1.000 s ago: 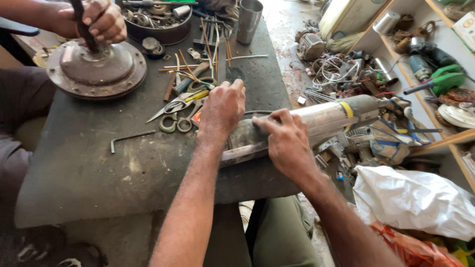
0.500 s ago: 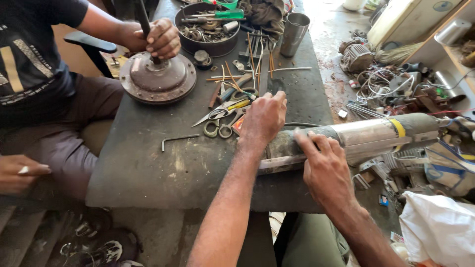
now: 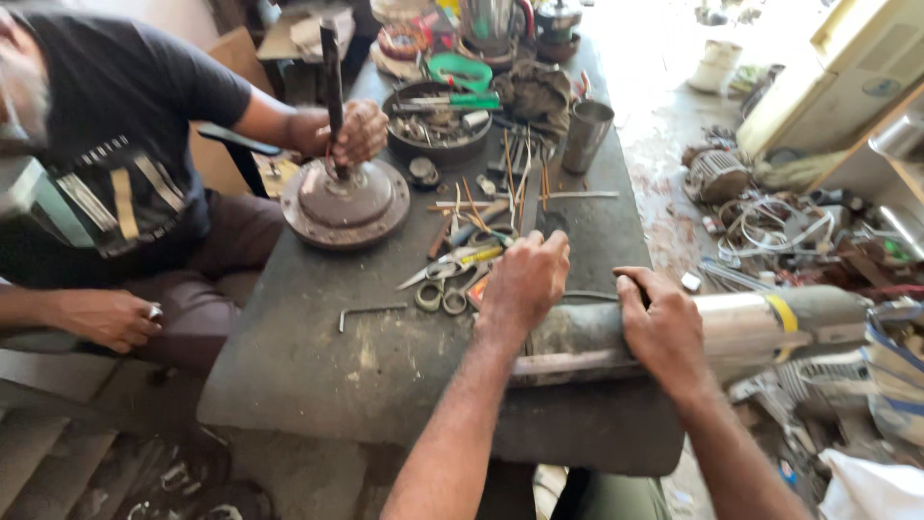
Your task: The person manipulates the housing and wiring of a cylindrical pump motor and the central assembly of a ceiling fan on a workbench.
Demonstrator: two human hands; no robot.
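My left hand (image 3: 525,284) lies palm-down on the left end of the long metal cylinder (image 3: 674,337), fingers curled over its top rather than closed around it. My right hand (image 3: 659,327) sits just to the right, its grip wrapped over the upper curve of the same cylinder, thumb side toward the left hand. So both hands press and steady it; neither is clamped fully round. The cylinder lies on its side along the near right edge of the dark surface (image 3: 318,376), its grimy left part on the surface and its shiny right part, with a yellow band (image 3: 782,313), overhanging the edge.

To do this well, I judge I should keep both palms bearing down so the tube cannot roll, and keep its weight on the surface, since the overhang could tip it toward the floor clutter.

Just left of my left hand lie scissors (image 3: 445,279), and further left a bent hex key (image 3: 371,313). Far across the surface a co-worker's hand (image 3: 358,130) grips an upright tool standing in a round metal housing (image 3: 345,204). Beyond it are a bowl of parts (image 3: 438,130) and a steel cup (image 3: 585,135).
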